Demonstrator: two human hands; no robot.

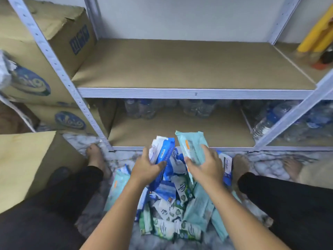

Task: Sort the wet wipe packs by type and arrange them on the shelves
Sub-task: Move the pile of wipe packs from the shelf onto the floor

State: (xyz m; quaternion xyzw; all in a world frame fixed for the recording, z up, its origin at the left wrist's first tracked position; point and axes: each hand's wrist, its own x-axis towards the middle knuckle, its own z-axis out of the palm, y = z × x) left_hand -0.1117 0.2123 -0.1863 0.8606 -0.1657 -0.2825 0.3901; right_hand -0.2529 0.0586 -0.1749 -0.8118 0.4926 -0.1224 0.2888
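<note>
— Where do the packs sit against each grip?

— The left grip (146,167) has fingers and thumb curled round the near end of a blue wet wipe pack (163,152). The right grip (207,165) clasps a teal wet wipe pack (189,145) the same way. Both packs stick out beyond the knuckles, just beside each other, above the pile of packs (173,213) on the floor.

— Which way do they point?

— Their long axes run away from the person, toward the lower shelf (180,131). The blue one leans slightly right and the teal one slightly left. Their far ends overlap that shelf's front edge in the view.

— Anything hard to make out?

— The print on both is blurred, and the hands cover the packs' near parts. I cannot tell whether the left holds a second, whitish pack. The water bottles (142,109) at the back of the lower shelf sit in shadow. A yellow object (317,37) at upper right is blurred and cut off.
</note>
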